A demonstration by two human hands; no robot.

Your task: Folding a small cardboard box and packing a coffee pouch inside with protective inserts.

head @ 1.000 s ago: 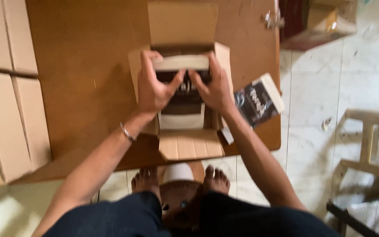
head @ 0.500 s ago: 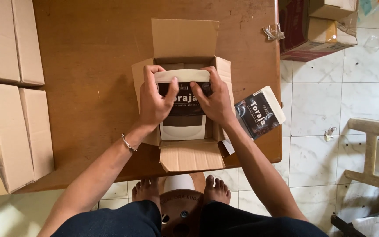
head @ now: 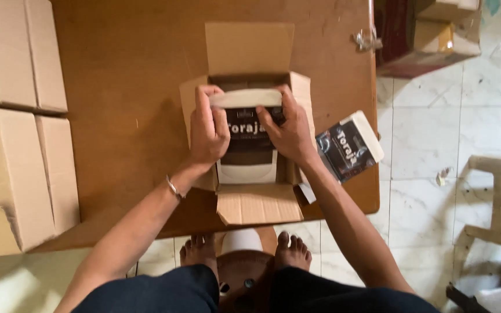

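A small open cardboard box (head: pixel 249 55) stands on a brown wooden table (head: pixel 123 93), its flaps spread outward. A dark brown and cream pouch (head: pixel 249 155) lies inside it. My left hand (head: pixel 209 128) grips the pouch's upper left edge, and my right hand (head: pixel 288 130) holds its upper right side, with the fingers of both at the cream top strip. A second pouch of the same kind (head: pixel 349 146) lies on the table just right of the box, near the table's right edge.
Closed cardboard cartons (head: pixel 18 122) are stacked at the left. More boxes (head: pixel 436 29) sit at the top right beside a metal latch (head: pixel 366 40). White floor tiles lie to the right, with a pale wooden frame (head: pixel 500 197). My bare feet rest on a stool (head: pixel 244 272) below.
The pouch has sunk lower into the box, and both hands have stayed on its top edge. The camera view has shifted slightly.
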